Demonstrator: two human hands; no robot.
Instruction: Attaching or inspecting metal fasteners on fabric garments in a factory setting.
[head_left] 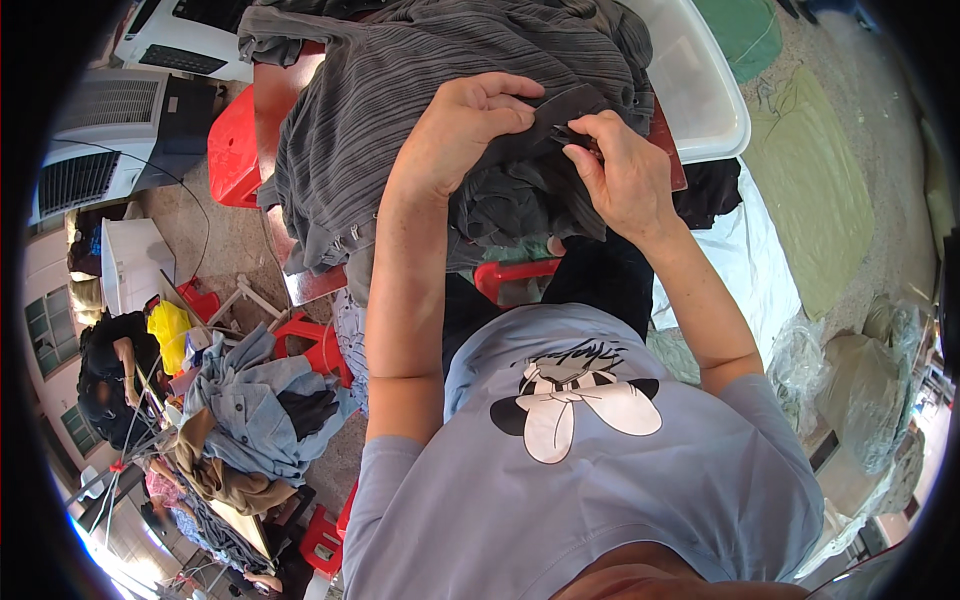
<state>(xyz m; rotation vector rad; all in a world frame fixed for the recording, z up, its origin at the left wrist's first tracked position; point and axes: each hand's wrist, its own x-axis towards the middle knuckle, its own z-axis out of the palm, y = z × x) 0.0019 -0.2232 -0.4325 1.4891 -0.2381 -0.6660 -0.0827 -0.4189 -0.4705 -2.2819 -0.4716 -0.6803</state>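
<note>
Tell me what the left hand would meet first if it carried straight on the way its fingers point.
The left hand points toward the right hand, across the dark fabric strip both pinch. It would likely meet the right hand's fingertips first, though depth is unclear.

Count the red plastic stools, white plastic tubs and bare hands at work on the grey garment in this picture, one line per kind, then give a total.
Red plastic stools: 4
White plastic tub: 1
Hands, left hand and right hand, on the grey garment: 2
Total: 7
</note>
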